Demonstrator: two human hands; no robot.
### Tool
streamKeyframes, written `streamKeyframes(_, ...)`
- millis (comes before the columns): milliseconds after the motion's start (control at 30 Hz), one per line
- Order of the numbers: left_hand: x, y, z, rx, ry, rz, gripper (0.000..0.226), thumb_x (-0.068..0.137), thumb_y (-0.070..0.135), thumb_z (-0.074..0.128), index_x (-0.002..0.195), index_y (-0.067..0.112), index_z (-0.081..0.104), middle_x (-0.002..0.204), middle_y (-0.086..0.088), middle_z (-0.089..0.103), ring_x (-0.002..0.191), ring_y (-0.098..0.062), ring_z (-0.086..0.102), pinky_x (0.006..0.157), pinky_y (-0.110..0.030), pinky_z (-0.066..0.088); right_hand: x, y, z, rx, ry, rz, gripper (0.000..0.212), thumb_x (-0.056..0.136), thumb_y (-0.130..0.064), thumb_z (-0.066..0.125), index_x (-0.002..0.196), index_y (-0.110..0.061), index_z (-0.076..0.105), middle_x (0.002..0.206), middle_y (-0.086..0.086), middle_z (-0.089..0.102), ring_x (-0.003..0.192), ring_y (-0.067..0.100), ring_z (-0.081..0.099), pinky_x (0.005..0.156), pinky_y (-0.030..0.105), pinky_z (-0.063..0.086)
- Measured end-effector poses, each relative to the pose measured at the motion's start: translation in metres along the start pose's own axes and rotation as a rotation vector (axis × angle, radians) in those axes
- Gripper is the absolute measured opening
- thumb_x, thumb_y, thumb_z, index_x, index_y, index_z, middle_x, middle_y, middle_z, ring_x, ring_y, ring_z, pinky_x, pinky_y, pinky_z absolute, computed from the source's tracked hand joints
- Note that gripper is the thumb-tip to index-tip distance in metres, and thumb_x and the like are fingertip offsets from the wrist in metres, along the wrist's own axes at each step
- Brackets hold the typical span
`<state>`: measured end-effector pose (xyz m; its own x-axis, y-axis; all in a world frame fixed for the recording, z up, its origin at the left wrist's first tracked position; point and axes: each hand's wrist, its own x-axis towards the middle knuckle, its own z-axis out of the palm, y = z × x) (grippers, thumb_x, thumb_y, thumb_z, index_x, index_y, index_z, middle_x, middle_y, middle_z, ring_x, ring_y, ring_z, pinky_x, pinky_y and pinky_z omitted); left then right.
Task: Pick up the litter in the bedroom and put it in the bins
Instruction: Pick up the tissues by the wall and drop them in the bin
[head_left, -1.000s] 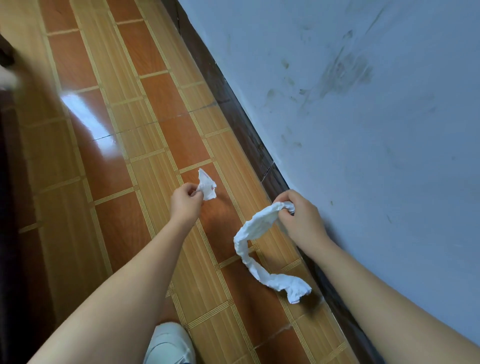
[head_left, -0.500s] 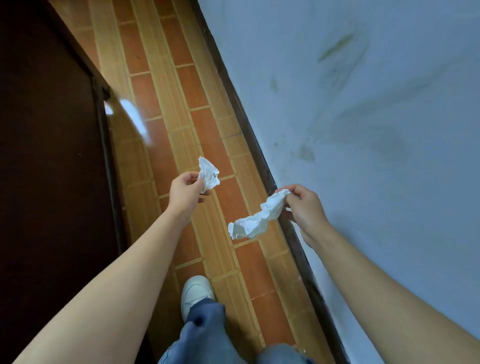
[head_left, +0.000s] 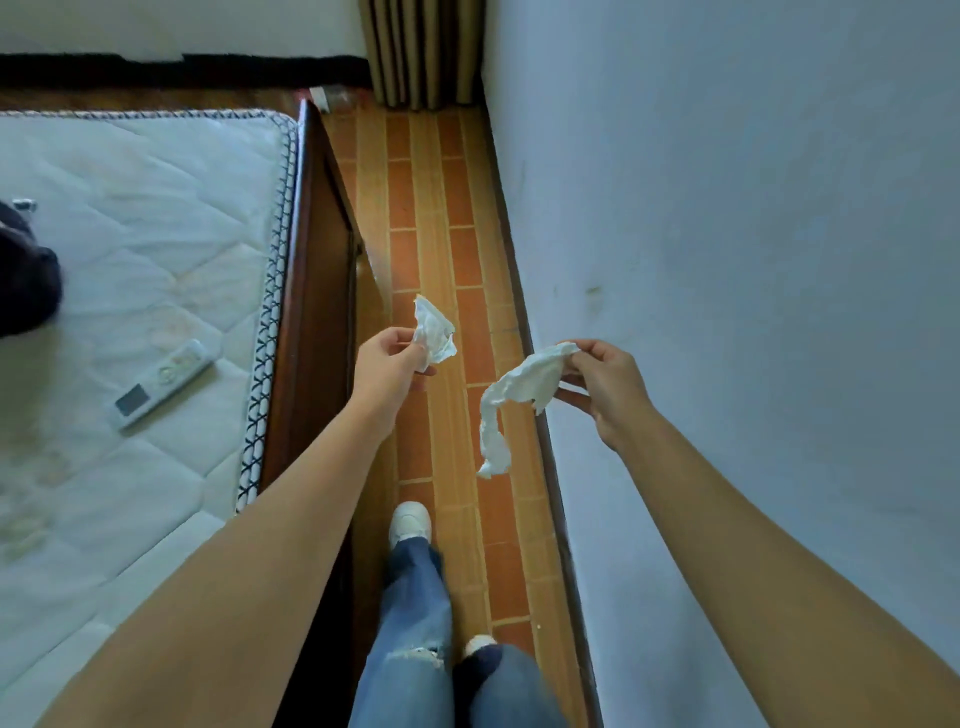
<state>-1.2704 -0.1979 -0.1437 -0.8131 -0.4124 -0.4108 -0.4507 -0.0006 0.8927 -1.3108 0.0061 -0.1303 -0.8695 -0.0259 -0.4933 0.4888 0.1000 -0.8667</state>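
My left hand (head_left: 387, 364) pinches a small crumpled white tissue (head_left: 434, 330) at about waist height over the floor. A longer twisted strip of white tissue (head_left: 511, 400) hangs from my right hand (head_left: 605, 387), its free end dangling down above the tiles. Both hands are held out in front of me, about a forearm's length apart. No bin is in view.
I stand in a narrow aisle of orange-brown floor tiles (head_left: 436, 208) between a dark wooden bed frame (head_left: 317, 270) on the left and a pale wall (head_left: 727, 260) on the right. A remote control (head_left: 161, 382) lies on the bare mattress (head_left: 145, 218). A curtain (head_left: 423, 52) hangs at the far end.
The view has risen from close to the floor to standing height. The long tissue has come off the tiles and now hangs free. The bed and mattress have come into sight.
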Motion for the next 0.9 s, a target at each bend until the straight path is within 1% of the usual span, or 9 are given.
streamKeyframes(133, -0.074, 0.034, -0.035, -0.058, 0.057, -0.012, 0.015, 0.085, 0.006, 0.053, 0.088, 0.018, 0.062, 0.087, -0.001, 0.065, 0.078, -0.016, 0.064, 0.074, -0.032, 0.054, -0.065, -0.044, 0.0, -0.026, -0.087, -0.05, 0.014, 0.09, -0.005, 0.048, 0.095, -0.006, 0.061, 0.085, 0.006, 0.065, 0.079, 0.018, 0.065, 0.065, 0.027, 0.057)
streamKeyframes(300, -0.14, 0.046, -0.078, -0.122, 0.155, -0.004, 0.018, 0.086, 0.007, 0.052, 0.081, 0.022, 0.06, 0.085, 0.0, 0.065, 0.078, -0.017, 0.064, 0.071, -0.031, 0.054, -0.123, -0.073, 0.011, -0.054, -0.167, -0.106, 0.014, 0.091, -0.006, 0.048, 0.099, -0.006, 0.059, 0.088, 0.007, 0.064, 0.08, 0.019, 0.065, 0.059, 0.025, 0.055)
streamKeyframes(367, -0.16, 0.046, -0.097, -0.153, 0.202, 0.001, 0.012, 0.087, 0.007, 0.052, 0.086, 0.016, 0.06, 0.084, -0.001, 0.063, 0.076, -0.017, 0.064, 0.068, -0.03, 0.053, -0.145, -0.079, 0.019, -0.072, -0.2, -0.128, 0.016, 0.091, -0.007, 0.049, 0.104, -0.005, 0.058, 0.093, 0.008, 0.064, 0.08, 0.018, 0.065, 0.063, 0.027, 0.056)
streamKeyframes(433, -0.182, 0.043, -0.116, -0.179, 0.249, 0.013, 0.01, 0.088, 0.007, 0.052, 0.094, 0.009, 0.059, 0.082, -0.002, 0.063, 0.072, -0.016, 0.064, 0.065, -0.029, 0.053, -0.167, -0.08, 0.028, -0.092, -0.235, -0.147, 0.021, 0.091, -0.008, 0.05, 0.11, -0.003, 0.057, 0.1, 0.011, 0.063, 0.084, 0.019, 0.065, 0.071, 0.03, 0.057)
streamKeyframes(533, -0.218, 0.032, -0.145, -0.208, 0.324, 0.033, 0.012, 0.088, 0.006, 0.052, 0.097, 0.007, 0.059, 0.079, -0.001, 0.063, 0.065, -0.014, 0.062, 0.052, -0.019, 0.053, -0.2, -0.079, 0.041, -0.133, -0.288, -0.179, 0.023, 0.091, -0.009, 0.051, 0.113, -0.001, 0.056, 0.106, 0.015, 0.062, 0.092, 0.025, 0.065, 0.082, 0.039, 0.056)
streamKeyframes(600, -0.246, 0.023, -0.166, -0.228, 0.371, 0.042, 0.011, 0.088, 0.007, 0.052, 0.096, 0.007, 0.06, 0.079, 0.0, 0.063, 0.066, -0.015, 0.062, 0.053, -0.021, 0.052, -0.224, -0.075, 0.052, -0.158, -0.326, -0.197, 0.024, 0.091, -0.009, 0.052, 0.114, -0.001, 0.055, 0.109, 0.015, 0.062, 0.098, 0.028, 0.064, 0.086, 0.041, 0.055)
streamKeyframes(700, -0.295, -0.001, -0.202, -0.261, 0.451, 0.045, 0.006, 0.089, 0.01, 0.053, 0.09, 0.011, 0.06, 0.078, 0.0, 0.062, 0.066, -0.016, 0.062, 0.064, -0.03, 0.051, -0.265, -0.066, 0.073, -0.189, -0.397, -0.222, 0.021, 0.091, -0.011, 0.052, 0.111, -0.005, 0.055, 0.105, 0.01, 0.063, 0.096, 0.025, 0.064, 0.082, 0.036, 0.056)
streamKeyframes(833, -0.371, -0.044, -0.253, -0.294, 0.59, 0.005, 0.013, 0.088, 0.009, 0.053, 0.099, 0.008, 0.059, 0.078, -0.001, 0.062, 0.069, -0.017, 0.063, 0.068, -0.034, 0.053, -0.325, -0.046, 0.11, -0.181, -0.534, -0.187, 0.009, 0.091, -0.006, 0.05, 0.094, -0.01, 0.058, 0.09, 0.006, 0.062, 0.08, 0.018, 0.065, 0.064, 0.025, 0.057)
streamKeyframes(900, -0.41, -0.065, -0.276, -0.323, 0.669, -0.015, 0.014, 0.088, 0.007, 0.052, 0.1, 0.008, 0.059, 0.078, -0.001, 0.061, 0.069, -0.017, 0.064, 0.067, -0.033, 0.052, -0.356, -0.034, 0.132, -0.192, -0.598, -0.177, 0.011, 0.09, -0.003, 0.049, 0.095, -0.008, 0.058, 0.088, 0.007, 0.062, 0.078, 0.018, 0.064, 0.056, 0.021, 0.057)
